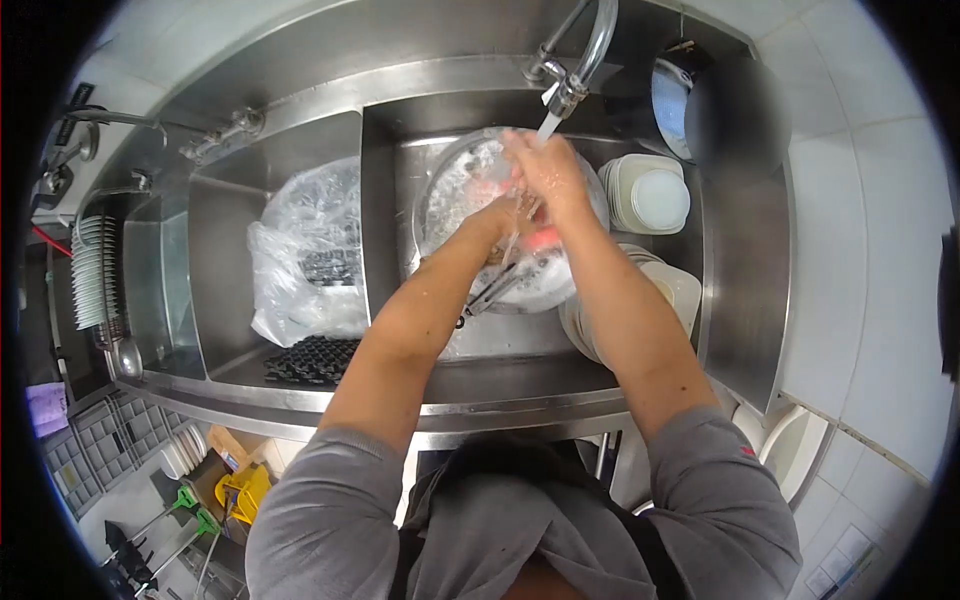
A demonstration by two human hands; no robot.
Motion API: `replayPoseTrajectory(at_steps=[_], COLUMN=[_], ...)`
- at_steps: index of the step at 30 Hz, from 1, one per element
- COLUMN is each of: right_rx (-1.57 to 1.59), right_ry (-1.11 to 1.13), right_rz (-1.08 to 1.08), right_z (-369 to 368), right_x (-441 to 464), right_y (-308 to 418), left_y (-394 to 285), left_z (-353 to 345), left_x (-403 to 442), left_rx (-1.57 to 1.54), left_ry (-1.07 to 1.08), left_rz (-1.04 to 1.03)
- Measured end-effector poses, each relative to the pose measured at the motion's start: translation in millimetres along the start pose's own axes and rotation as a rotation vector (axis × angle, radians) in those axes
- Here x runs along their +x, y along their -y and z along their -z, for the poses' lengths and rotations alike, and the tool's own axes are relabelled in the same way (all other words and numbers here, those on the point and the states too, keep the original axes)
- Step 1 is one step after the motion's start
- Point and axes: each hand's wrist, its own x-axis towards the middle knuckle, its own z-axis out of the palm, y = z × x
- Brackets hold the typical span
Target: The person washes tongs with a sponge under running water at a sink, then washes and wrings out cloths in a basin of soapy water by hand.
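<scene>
Water runs from the tap (pixel 566 98) onto my right hand (pixel 548 175), whose fingers are bent over a round basin (pixel 430 195) of foamy water. My left hand (pixel 505 222) is just below and to the left of it, over the same basin. Between and beside my hands shows something red (pixel 541 238), partly hidden by foam and fingers. Metal utensils, perhaps tongs (pixel 490 291), lean on the basin's near edge below my left hand. What either hand grips cannot be made out.
Stacked white dishes (pixel 660 200) and larger plates (pixel 680 290) stand right of the basin. The left sink compartment holds a clear plastic bag (pixel 305 240) and a black mat (pixel 310 360). A row of plates (pixel 93 272) stands at the far left.
</scene>
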Motion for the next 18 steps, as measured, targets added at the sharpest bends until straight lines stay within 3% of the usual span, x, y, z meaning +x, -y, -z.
replayPoseTrajectory(at_steps=[2,3,4,6,7,9,10,12,14,16,17,18], right_rx=[-0.083,-0.006,0.073,-0.009,-0.063,-0.221,-0.214,0.015,0.221,-0.178,-0.171,-0.143], right_ry=[0.032,0.061,0.088,0.096,0.046,-0.041,-0.047,-0.041,-0.072,-0.582,-0.575,-0.409], right_rz=[-0.084,-0.008,0.074,0.096,0.160,0.304,0.321,0.146,0.168,0.376,0.383,0.147], right_z=[13.6,16.1,20.0,29.5,32.8,35.2,37.8,38.9,38.2,44.3,44.4,42.0], right_x=[-5.8,-2.2,1.4,-3.0,-11.8,-11.8,-7.1,-5.3,22.8,50.3,62.1,73.0], right_y=[3.8,-6.6,-15.4,-32.1,-35.6,-35.8,-34.1,-27.6,-36.8,-40.1,-41.9,-44.5], left_y=[-40.4,-51.2,-31.9,0.2,-4.8,-28.8,-27.9,-18.1,-91.5,-112.4,-101.1,-84.5], left_z=[-22.5,-17.1,-10.5,-0.1,4.6,19.4,23.2,26.6,16.3,17.2,27.3,38.1], left_x=[-13.6,-6.2,6.8,15.0,13.7,11.5,14.4,14.3,-18.7,-35.4,-39.4,-44.5], left_rx=[1.137,1.152,1.150,1.033,1.037,0.566,0.581,0.984,0.920,0.841,0.938,1.030], left_ry=[0.039,0.186,0.193,-0.239,-0.241,-0.308,-0.318,-0.209,-0.288,-0.367,-0.287,-0.206], left_rz=[0.032,0.216,0.214,0.169,0.167,0.097,0.090,0.035,0.144,0.257,0.256,0.259])
